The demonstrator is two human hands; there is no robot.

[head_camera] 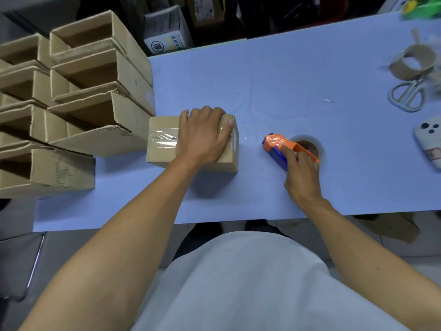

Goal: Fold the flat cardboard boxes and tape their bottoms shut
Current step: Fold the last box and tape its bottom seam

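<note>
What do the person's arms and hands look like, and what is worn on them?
Both arms are bare from the elbow down: no sleeves, gloves, watch or bracelets show. The left hand and the right hand carry no rings that can be seen. The fingers are uncovered. A light grey shirt covers the torso.

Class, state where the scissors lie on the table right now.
The scissors lie near the table's far right edge, just below an empty tape core and above a phone.

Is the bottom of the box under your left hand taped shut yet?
Taped shut: clear tape runs across the closed flaps of the cardboard box, with the left hand on it.
</note>
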